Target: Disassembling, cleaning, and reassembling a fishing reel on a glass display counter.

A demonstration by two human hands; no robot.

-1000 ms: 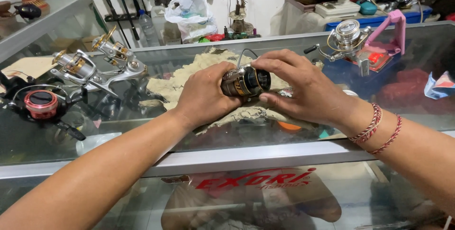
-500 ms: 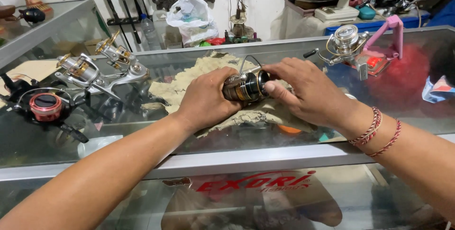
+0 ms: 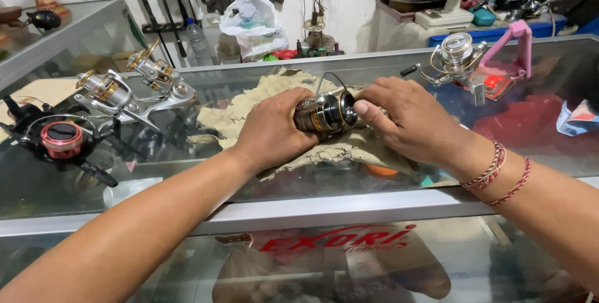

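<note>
My left hand [image 3: 271,131] is closed around the back part of a small fishing reel [image 3: 326,113], with the fingers wrapped on it, and it keeps the reel just above a crumpled beige cloth [image 3: 249,112] that lies on the glass surface [image 3: 187,178]. My right hand [image 3: 409,119] meets the reel from the other side; its thumb and first fingers are pinching the front end of the dark and gold spool, and the other fingers are bent loosely behind. The thin wire bail of the reel stands up between my two hands. On my right wrist I wear red string bracelets [image 3: 496,172]. To the left on the surface, well apart from my hands, there are two silver and gold reels [image 3: 134,87] lying close to each other and a black reel with a red spool [image 3: 59,139]. To the right, another silver reel [image 3: 455,53] is near a pink stand [image 3: 515,44].
</note>
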